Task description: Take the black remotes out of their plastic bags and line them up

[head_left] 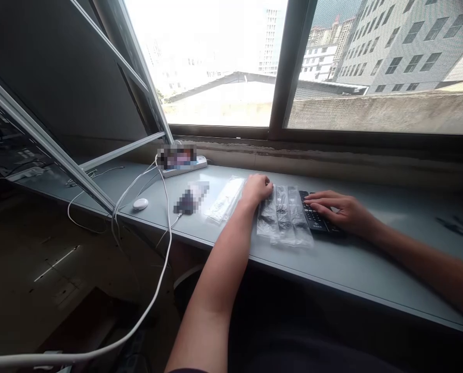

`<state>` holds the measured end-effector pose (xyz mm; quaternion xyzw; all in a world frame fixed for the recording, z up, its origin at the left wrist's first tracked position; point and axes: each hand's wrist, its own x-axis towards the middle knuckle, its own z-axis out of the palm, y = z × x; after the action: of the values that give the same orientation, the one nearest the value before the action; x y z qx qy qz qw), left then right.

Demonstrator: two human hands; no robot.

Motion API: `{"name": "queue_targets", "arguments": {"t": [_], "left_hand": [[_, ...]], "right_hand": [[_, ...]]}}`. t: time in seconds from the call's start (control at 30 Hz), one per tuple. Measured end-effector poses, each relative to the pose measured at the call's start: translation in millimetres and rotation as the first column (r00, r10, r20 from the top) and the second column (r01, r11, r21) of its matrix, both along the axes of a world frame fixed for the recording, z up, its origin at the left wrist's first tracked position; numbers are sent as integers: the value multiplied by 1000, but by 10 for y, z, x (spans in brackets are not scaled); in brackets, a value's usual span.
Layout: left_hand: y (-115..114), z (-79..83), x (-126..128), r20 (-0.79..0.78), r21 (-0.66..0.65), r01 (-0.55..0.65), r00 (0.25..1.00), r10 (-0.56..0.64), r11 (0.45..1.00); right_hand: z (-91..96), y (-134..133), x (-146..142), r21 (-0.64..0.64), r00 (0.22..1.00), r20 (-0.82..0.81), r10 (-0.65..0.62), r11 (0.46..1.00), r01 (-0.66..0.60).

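Observation:
My left hand (258, 187) is closed at the upper left edge of a clear plastic bag (281, 215), with its fingers curled down and partly hidden. The bag lies crinkled on the grey table (359, 264), in several strips or layers. Just right of it is a black keyboard (317, 220) with light-marked keys, its left side meeting or running beneath the bag's edge; I cannot tell which. My right hand (342, 210) grips the keyboard at its upper right part, thumb over the keys and fingers along the far side. Left of my left hand lies a stack of clear plastic bags (226, 199).
A blurred phone-like object (187, 201) on a white cable and a round white object (140, 204) lie to the left. Behind them is a power strip (187, 167). White cables (165, 259) loop over the front edge. A metal frame (60, 150) stands left, windows behind.

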<state>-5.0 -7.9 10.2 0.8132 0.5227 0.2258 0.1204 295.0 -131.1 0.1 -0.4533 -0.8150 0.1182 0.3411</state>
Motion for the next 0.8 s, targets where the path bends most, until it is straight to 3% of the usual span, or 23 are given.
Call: {"name": "queue_targets", "arguments": {"t": [0.27, 0.53, 0.7, 0.8], "left_hand": [[-33, 42, -12, -36, -21, -22, 999, 21, 1000], [-55, 39, 9, -45, -102, -21, 999, 16, 995], [-39, 52, -2, 156, -165, -78, 982, 104, 983], [-12, 68, -40, 345, -273, -60, 926, 156, 960]], "right_hand": [[-14, -15, -11, 24, 999, 18, -32, 999, 32], [2, 18, -4, 76, 998, -22, 65, 995, -63], [-12, 22, 15, 39, 997, -48, 62, 997, -60], [-10, 14, 17, 6, 997, -69, 44, 999, -44]]}}
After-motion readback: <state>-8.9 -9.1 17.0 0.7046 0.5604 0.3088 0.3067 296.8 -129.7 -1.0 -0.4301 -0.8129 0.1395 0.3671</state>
